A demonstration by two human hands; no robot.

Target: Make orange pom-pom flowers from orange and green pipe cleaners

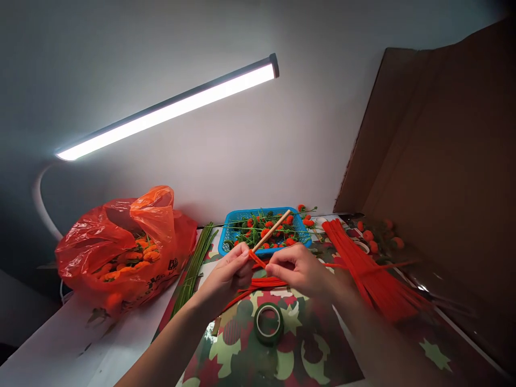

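My left hand (pixel 236 266) pinches the lower end of a thin wooden stick (pixel 274 230), which slants up to the right over the blue basket. An orange-red pipe cleaner (pixel 258 260) runs from the stick at my left fingertips to my right hand (pixel 296 269), whose thumb and forefinger are closed on it. Its tail seems to come out to the right, past my right hand. Below both hands, more red pipe cleaners (pixel 268 282) lie on the patterned mat (pixel 290 371). A roll of dark green tape (pixel 269 338) rests nearer to me.
A blue basket (pixel 224 236) of small orange flowers stands at the back. Left are green stems (pixel 193 269) and a red plastic bag (pixel 97 236) of orange flowers. A red pipe-cleaner bundle (pixel 366 269) and cardboard (pixel 435 140) are right. A lit lamp (pixel 169 113) hangs above.
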